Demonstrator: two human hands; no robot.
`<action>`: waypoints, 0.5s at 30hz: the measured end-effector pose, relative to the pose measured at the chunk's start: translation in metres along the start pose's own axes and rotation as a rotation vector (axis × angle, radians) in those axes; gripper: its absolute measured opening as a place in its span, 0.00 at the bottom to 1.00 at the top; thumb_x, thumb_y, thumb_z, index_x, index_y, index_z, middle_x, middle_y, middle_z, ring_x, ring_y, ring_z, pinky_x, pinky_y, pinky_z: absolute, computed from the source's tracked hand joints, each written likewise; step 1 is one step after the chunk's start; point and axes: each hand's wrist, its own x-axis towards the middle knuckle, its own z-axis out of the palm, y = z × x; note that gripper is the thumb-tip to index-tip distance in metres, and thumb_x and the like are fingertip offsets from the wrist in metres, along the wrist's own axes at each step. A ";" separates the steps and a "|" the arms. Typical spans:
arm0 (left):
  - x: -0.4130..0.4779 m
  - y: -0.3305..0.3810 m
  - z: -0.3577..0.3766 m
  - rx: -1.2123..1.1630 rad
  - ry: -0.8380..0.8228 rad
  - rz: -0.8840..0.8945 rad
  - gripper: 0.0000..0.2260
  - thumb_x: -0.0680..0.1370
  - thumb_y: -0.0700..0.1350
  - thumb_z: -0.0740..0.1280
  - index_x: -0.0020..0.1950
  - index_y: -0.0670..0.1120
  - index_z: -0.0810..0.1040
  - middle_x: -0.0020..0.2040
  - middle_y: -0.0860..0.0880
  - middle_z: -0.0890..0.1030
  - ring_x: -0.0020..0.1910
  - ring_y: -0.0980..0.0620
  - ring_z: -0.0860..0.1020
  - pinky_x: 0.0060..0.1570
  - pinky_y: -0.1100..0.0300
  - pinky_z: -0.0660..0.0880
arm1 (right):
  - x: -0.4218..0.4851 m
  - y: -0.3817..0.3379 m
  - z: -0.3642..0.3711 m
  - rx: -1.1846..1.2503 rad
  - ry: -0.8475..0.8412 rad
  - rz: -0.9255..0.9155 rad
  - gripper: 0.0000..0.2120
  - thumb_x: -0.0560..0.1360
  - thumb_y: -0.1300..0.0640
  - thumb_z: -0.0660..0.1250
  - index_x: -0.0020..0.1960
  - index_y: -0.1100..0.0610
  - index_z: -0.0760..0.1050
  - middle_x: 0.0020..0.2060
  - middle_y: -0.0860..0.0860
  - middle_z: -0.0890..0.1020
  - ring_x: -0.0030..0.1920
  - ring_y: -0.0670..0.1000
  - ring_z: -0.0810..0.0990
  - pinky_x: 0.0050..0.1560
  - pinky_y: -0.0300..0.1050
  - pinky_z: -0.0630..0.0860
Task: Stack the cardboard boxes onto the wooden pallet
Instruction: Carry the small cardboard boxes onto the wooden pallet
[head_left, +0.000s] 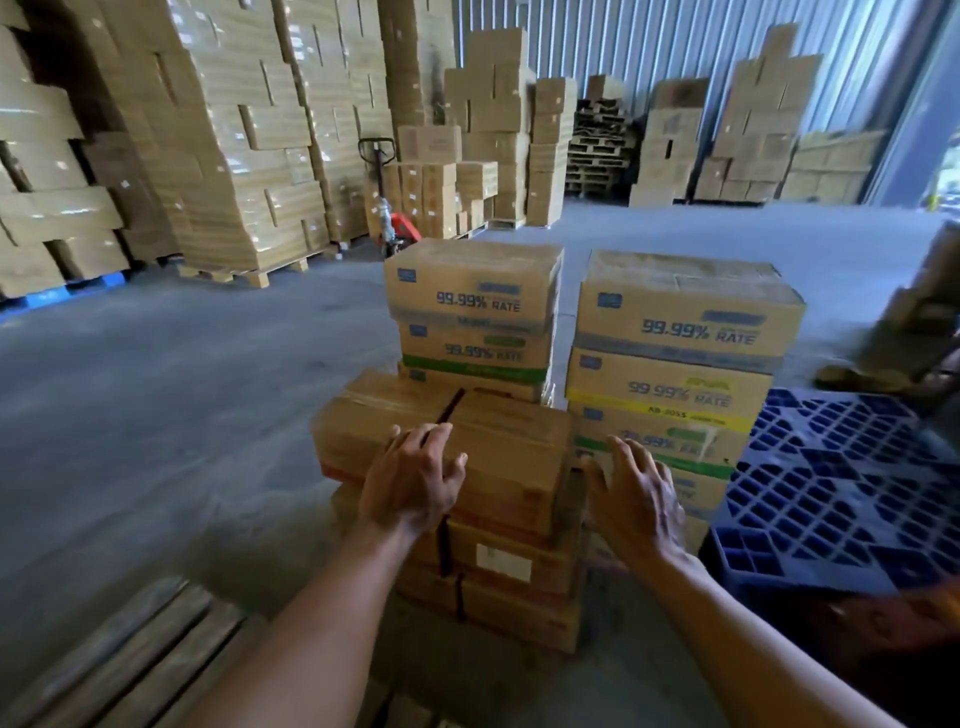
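Note:
A short stack of brown cardboard boxes stands on the floor right in front of me; its top box (498, 431) has a dark strap across it. My left hand (413, 478) rests flat on that top box with fingers spread. My right hand (636, 499) hovers open at the box's right side, fingers apart, holding nothing. Behind stand two taller stacks of printed boxes, a left one (475, 291) and a right one (685, 322). Planks of a wooden pallet (119, 660) show at the bottom left.
A blue plastic pallet (841, 483) lies to the right. Tall wrapped box stacks (234, 130) line the left and back walls. A red pallet jack (387, 208) stands behind the stacks, and empty wooden pallets (597, 150) are piled at the back. Grey concrete floor lies to the left.

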 end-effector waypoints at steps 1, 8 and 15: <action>0.013 -0.006 0.014 -0.012 -0.011 -0.002 0.21 0.76 0.51 0.67 0.64 0.40 0.78 0.58 0.41 0.83 0.57 0.41 0.81 0.65 0.43 0.70 | 0.010 0.004 0.011 -0.001 -0.003 0.032 0.22 0.81 0.44 0.60 0.71 0.51 0.70 0.68 0.54 0.75 0.64 0.61 0.73 0.55 0.54 0.73; 0.064 -0.052 0.139 -0.072 -0.195 -0.067 0.20 0.77 0.51 0.68 0.65 0.40 0.78 0.58 0.40 0.82 0.58 0.41 0.81 0.63 0.43 0.72 | 0.070 0.050 0.111 -0.066 -0.155 0.224 0.23 0.80 0.38 0.56 0.70 0.48 0.68 0.67 0.52 0.75 0.64 0.59 0.73 0.53 0.53 0.71; 0.115 -0.118 0.269 -0.075 -0.408 -0.279 0.22 0.77 0.54 0.65 0.67 0.43 0.75 0.60 0.39 0.79 0.58 0.36 0.77 0.56 0.45 0.75 | 0.148 0.088 0.234 0.096 -0.288 0.317 0.11 0.81 0.43 0.59 0.56 0.48 0.73 0.49 0.44 0.79 0.47 0.49 0.77 0.40 0.37 0.70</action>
